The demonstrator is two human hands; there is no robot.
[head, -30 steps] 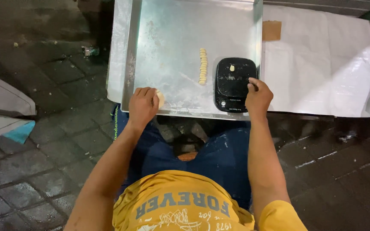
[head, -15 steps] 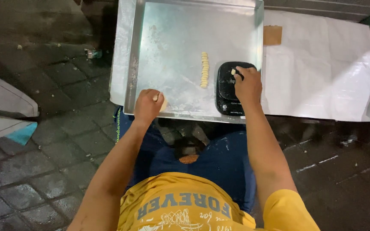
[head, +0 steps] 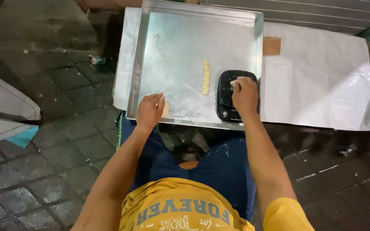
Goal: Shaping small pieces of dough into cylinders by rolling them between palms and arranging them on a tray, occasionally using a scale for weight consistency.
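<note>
In the head view, the person sits over a large metal tray point(head: 185, 47) that rests on white paper point(head: 322, 77) spread on a low desk. The right hand point(head: 245, 96) lies on top of a small black scale point(head: 232, 96) in the tray's near right corner, its fingertips pressing a pale bit of dough point(head: 234, 82) onto the pan; the fingers are curled over it, pinching rather than spread. The left hand point(head: 150, 112) rests on the tray's near edge, closed loosely round a larger dough lump point(head: 165, 110) that peeps out beside the thumb. Just left of the scale, a short row of small dough pieces point(head: 205, 77) lies in a neat line on the tray floor. A brown card scrap point(head: 271, 45) sits on the paper beyond the tray's right wall. To do the weighing well, it seems wise to let go of the bit fully, since any weight from the fingers would likely spoil the figure, and to keep the lump in the left hand clear of the scale.
</note>
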